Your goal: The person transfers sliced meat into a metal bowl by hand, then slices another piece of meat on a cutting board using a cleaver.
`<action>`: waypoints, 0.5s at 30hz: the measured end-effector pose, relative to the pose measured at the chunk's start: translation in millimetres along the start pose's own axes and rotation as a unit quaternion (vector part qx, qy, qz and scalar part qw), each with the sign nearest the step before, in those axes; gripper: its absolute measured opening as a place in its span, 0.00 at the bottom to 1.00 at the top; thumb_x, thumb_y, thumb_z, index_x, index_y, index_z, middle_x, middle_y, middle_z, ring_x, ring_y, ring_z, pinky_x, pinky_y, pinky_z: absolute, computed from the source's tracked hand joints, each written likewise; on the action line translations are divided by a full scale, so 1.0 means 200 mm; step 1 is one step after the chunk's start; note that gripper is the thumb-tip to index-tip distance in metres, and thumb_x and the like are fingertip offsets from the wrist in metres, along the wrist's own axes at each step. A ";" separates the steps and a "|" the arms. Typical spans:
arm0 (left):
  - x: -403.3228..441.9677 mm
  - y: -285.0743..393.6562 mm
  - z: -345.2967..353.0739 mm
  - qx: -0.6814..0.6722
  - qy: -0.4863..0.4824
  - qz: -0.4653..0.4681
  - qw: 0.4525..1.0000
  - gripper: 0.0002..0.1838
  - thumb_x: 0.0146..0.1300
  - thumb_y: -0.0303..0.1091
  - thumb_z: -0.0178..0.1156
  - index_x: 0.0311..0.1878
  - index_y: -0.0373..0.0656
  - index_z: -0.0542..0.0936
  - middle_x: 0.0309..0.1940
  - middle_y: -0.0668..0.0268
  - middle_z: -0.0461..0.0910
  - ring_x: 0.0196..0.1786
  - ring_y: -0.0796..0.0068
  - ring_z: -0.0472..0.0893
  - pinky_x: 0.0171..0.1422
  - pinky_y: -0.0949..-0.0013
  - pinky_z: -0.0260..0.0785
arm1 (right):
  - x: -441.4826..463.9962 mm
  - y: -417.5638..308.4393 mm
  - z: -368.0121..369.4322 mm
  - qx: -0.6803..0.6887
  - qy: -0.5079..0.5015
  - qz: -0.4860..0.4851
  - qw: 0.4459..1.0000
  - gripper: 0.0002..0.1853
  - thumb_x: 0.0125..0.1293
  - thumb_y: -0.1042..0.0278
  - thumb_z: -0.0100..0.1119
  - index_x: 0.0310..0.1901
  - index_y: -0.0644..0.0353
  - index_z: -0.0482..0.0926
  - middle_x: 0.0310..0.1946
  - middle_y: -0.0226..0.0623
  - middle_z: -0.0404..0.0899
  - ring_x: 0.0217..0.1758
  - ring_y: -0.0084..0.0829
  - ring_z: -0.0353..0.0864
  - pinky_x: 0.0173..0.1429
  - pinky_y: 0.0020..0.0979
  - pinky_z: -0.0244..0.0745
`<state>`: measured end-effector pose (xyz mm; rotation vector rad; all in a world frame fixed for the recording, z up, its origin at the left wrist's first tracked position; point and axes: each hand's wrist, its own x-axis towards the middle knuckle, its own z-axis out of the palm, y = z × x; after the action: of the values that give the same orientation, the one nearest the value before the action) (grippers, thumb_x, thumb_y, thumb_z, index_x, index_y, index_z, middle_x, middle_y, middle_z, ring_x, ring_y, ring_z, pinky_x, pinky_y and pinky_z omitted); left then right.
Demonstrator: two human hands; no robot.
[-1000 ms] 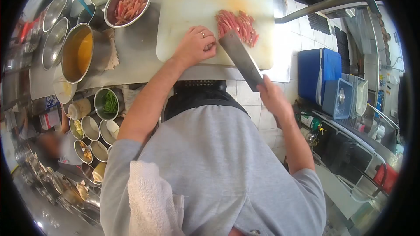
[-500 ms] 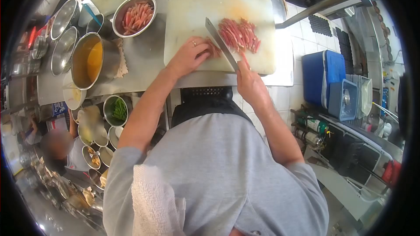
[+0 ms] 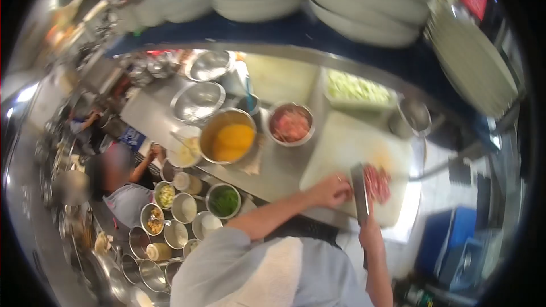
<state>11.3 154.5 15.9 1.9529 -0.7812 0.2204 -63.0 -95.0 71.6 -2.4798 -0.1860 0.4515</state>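
Note:
My right hand (image 3: 371, 234) grips the handle of a broad-bladed kitchen knife (image 3: 360, 193), its blade standing on the white cutting board (image 3: 335, 142). Close to the blade's left side is my left hand (image 3: 333, 191), its fingers curled in and a ring on one of them. Whatever those fingertips press on is hidden. Cut strips of reddish meat (image 3: 377, 184) lie in a pile just right of the blade. More meat pieces (image 3: 291, 123) fill a steel bowl left of the board. The view is somewhat blurred.
Overhead, a shelf (image 3: 273, 42) carries stacked white bowls (image 3: 364, 5). A tub of chopped pale-green vegetable (image 3: 358, 88) stands behind the board. Leftward are a pot of orange liquid (image 3: 233, 141), a container of chopped greens (image 3: 223, 201) and a co-worker (image 3: 128, 202). A blue cooler (image 3: 446, 241) sits right.
My view has swung up and left, bringing the overhead shelf and more of the left side into sight. Both hands stay at the board, the knife still in my right hand.

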 end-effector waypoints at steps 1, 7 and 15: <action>0.02 0.02 0.02 0.045 0.009 0.019 0.999 0.08 0.54 0.29 0.63 0.37 0.41 0.82 0.38 0.58 0.80 0.45 0.54 0.79 0.55 0.55 0.72 | 0.03 0.05 0.03 0.003 0.009 -0.012 1.000 0.39 0.70 0.77 0.48 0.80 0.51 0.45 0.44 0.72 0.79 0.50 0.71 0.77 0.52 0.63 0.69; 0.06 0.02 0.17 0.193 0.001 0.003 0.981 0.11 0.56 0.36 0.65 0.39 0.42 0.81 0.44 0.59 0.79 0.53 0.56 0.76 0.61 0.54 0.68 | 0.01 0.05 -0.01 0.001 0.025 -0.072 0.997 0.37 0.71 0.75 0.49 0.79 0.55 0.48 0.44 0.72 0.79 0.50 0.72 0.76 0.53 0.63 0.69; 0.04 -0.04 0.20 0.200 0.015 0.024 0.979 0.11 0.57 0.40 0.64 0.36 0.42 0.81 0.42 0.59 0.79 0.52 0.57 0.76 0.59 0.54 0.69 | -0.05 -0.05 -0.03 -0.051 0.006 -0.038 0.998 0.38 0.71 0.71 0.50 0.79 0.55 0.46 0.38 0.71 0.80 0.44 0.72 0.78 0.48 0.65 0.69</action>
<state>15.0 119.5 -6.1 2.3015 -0.8113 0.4639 -69.5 -92.5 84.4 -2.5645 -0.3048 0.4053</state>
